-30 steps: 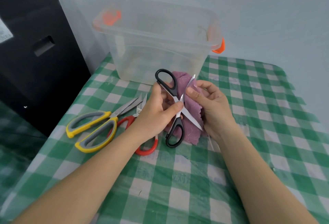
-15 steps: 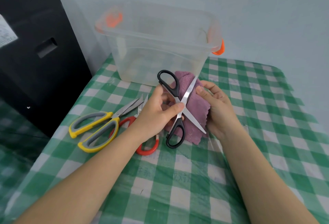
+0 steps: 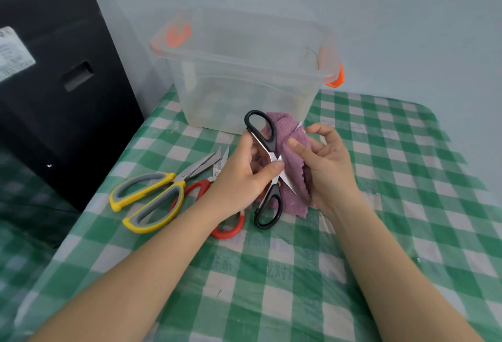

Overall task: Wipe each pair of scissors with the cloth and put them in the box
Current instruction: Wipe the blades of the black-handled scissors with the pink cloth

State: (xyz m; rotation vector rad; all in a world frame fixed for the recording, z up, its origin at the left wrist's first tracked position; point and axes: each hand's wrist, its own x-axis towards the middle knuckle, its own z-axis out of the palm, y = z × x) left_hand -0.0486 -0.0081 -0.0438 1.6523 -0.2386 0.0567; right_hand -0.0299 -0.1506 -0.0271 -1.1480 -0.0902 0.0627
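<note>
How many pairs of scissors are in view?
3: black-handled scissors open in the left hand; yellow-handled scissors and red-handled scissors on the tablecloth, the red partly hidden.

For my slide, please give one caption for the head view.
Left hand holds open black scissors; right hand wipes a blade with purple cloth.

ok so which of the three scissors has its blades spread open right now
The black-handled scissors, held up in the left hand against the purple cloth. The yellow scissors and red scissors lie on the table.
</note>
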